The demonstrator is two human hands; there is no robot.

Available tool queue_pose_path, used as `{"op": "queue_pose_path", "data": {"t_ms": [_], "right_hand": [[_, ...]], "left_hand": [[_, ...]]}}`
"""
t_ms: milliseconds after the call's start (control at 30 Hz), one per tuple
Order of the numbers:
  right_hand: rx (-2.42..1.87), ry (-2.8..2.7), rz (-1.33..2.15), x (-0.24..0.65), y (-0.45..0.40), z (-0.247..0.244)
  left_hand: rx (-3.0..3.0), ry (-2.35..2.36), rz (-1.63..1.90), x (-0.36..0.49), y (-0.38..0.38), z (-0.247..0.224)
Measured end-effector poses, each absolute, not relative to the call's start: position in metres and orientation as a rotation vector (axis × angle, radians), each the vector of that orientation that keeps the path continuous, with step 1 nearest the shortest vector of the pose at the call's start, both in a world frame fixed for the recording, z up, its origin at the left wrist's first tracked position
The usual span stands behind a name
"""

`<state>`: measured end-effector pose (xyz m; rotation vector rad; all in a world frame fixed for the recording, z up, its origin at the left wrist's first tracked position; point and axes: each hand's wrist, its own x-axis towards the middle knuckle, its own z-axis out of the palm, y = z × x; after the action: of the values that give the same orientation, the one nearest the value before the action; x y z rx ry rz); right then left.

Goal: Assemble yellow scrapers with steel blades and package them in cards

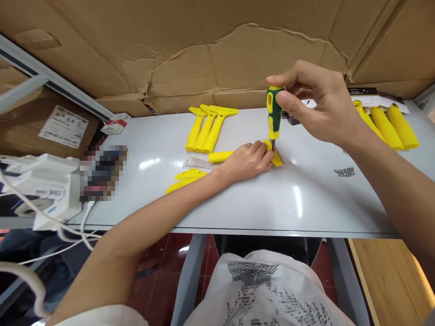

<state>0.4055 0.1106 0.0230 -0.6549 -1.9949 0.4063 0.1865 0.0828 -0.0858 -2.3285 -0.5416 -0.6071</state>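
Note:
My right hand grips a green and yellow screwdriver by the top of its handle, thumb and fingers closed round it. The screwdriver stands nearly upright, its shaft meeting the head of a yellow scraper that lies on the table. My left hand is closed over that scraper near its head and presses it down; the fingers hide part of it. Left of this hand lie thin metal blades and several flat yellow pieces.
Three yellow scrapers lie side by side at the back of the grey table. Small dark screws sit in a pile at right, near yellow handles. Cardboard walls the back. White cables and a blurred-out object are at left.

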Motion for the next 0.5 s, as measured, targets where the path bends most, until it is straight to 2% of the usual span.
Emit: {"op": "queue_pose_path", "data": {"t_ms": [167, 367, 500], "right_hand": [[-0.592, -1.923, 0.696, 0.4048, 0.1135, 0.0231], [-0.608, -1.843, 0.516, 0.3969, 0.115, 0.0168], [-0.625, -1.987, 0.658, 0.4001, 0.112, 0.0256]], "left_hand": [[-2.369, -0.572, -0.563, 0.1852, 0.0846, -0.0889], [-2.351, -0.556, -0.559, 0.1853, 0.0844, -0.0898], [-2.365, -0.534, -0.566, 0.1857, 0.0837, -0.0882]]}}
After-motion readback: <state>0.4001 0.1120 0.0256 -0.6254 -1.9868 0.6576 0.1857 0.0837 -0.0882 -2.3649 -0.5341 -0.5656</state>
